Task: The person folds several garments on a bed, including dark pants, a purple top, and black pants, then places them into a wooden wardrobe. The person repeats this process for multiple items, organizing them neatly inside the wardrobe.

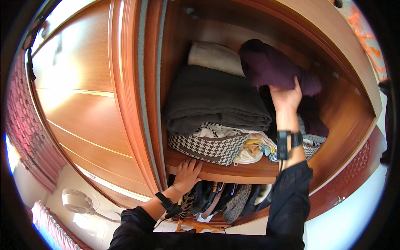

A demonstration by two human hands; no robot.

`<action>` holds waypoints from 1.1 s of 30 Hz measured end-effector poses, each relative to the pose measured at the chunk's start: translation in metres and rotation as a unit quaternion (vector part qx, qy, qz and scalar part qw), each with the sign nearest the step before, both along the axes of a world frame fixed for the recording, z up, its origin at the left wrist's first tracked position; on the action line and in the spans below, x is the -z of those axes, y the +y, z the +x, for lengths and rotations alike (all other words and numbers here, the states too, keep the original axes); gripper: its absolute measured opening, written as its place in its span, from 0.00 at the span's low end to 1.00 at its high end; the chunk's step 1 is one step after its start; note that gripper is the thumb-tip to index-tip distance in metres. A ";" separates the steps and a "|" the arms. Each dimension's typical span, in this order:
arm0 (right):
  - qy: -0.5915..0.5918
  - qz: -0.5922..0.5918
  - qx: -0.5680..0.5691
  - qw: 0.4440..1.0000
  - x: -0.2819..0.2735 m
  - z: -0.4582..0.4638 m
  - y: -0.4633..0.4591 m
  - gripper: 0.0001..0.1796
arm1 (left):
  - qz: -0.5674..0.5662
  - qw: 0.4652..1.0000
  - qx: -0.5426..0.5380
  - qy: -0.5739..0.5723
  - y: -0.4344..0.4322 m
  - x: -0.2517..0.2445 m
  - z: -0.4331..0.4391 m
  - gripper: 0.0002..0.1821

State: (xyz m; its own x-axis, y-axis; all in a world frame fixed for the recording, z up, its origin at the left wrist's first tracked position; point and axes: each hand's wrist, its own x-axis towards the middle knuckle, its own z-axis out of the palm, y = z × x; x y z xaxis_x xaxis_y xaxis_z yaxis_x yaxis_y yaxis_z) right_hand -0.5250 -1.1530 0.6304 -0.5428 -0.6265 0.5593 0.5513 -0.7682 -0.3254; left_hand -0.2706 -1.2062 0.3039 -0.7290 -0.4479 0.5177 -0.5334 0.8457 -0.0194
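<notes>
My right hand (285,95) is at a dark purple folded cloth (272,67), high in the wardrobe. The thumb lies along its near face and the other fingers are hidden by it. On the wooden shelf (218,170) my left hand (188,173) rests flat at the front edge, holding nothing. Between the hands a thick dark grey folded blanket (215,97) sits on a houndstooth fabric storage bin (209,147) with cloth in it. Behind the blanket is a beige folded textile (215,57).
Light-coloured clothes (251,151) bulge out beside the bin. A second patterned bin (312,150) stands at the right, partly behind my forearm. Below the shelf hang several garments (237,200). Sliding wardrobe doors (84,118) cover the left side. A white fan (75,200) stands on the floor.
</notes>
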 end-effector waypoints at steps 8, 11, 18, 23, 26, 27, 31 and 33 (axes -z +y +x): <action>0.040 0.036 -0.087 0.995 -0.062 0.011 -0.162 0.30 | 0.023 1.000 0.000 0.006 -0.002 -0.005 0.001 0.38; -0.017 0.036 -0.125 0.991 -0.070 0.007 -0.214 0.32 | 0.021 1.000 -0.002 -0.005 -0.003 -0.005 0.002 0.37; 0.062 0.269 -0.100 0.956 -0.007 -0.022 -0.266 0.26 | 0.008 1.000 -0.004 -0.002 -0.007 0.001 0.001 0.35; 0.057 0.257 -0.112 0.958 -0.005 -0.039 -0.283 0.24 | -0.002 1.000 0.003 0.016 -0.007 -0.001 0.001 0.34; 0.264 0.179 0.030 0.947 -0.004 -0.042 -0.287 0.25 | -0.002 1.000 0.001 0.013 -0.007 -0.003 0.002 0.32; 0.367 0.188 0.111 0.904 -0.003 -0.043 -0.285 0.26 | -0.011 1.000 0.001 0.013 -0.007 -0.003 0.003 0.32; 0.644 0.327 0.444 0.530 -0.001 -0.046 -0.260 0.28 | -0.034 0.999 -0.002 0.015 -0.007 -0.003 0.003 0.32; 0.603 0.325 0.368 0.628 -0.006 -0.040 -0.245 0.29 | -0.030 1.000 -0.006 0.002 -0.006 -0.003 0.002 0.36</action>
State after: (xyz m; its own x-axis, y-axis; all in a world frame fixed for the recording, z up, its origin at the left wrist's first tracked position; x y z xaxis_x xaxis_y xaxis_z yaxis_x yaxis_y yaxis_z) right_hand -0.5650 -1.3981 0.6365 -0.2458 -0.7628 0.5980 -0.8253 -0.1589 -0.5419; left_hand -0.2685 -1.2125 0.3067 -0.7214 -0.4247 0.5470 -0.5443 0.8361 -0.0687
